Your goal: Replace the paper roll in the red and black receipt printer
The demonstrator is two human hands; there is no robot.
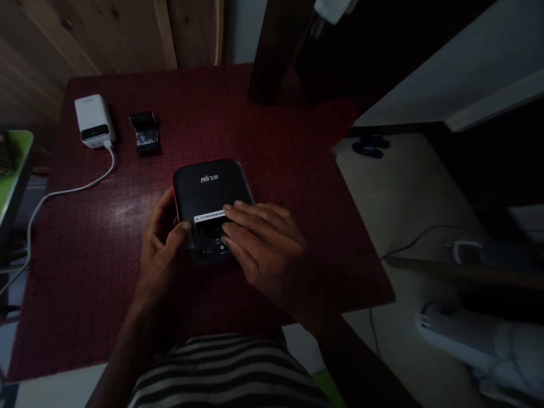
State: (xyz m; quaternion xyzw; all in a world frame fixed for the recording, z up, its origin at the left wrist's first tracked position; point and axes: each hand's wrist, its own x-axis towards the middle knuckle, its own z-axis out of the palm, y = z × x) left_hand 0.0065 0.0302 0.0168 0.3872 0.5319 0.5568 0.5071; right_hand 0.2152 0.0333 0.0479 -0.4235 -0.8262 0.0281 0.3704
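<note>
A small black printer (pixel 208 192) with a pale logo and a white warning strip on its lid sits on the dark red table. My left hand (pixel 161 243) is wrapped around its left side, the thumb on top near the front panel and the fingers against the side. Stretched out close together, the fingers of my right hand (pixel 266 235) lie over the lid's front right edge and the slot area. They cover part of the strip and of the front panel with its small markings. Whatever may be under those fingertips is hidden.
On the red table (pixel 204 119), a white power bank (pixel 94 120) has a white cable (pixel 80 187) running off to the left. Close by lies a small open black case (pixel 145 133). A dark post stands at the back; slippers (pixel 369 146) are on the floor at right.
</note>
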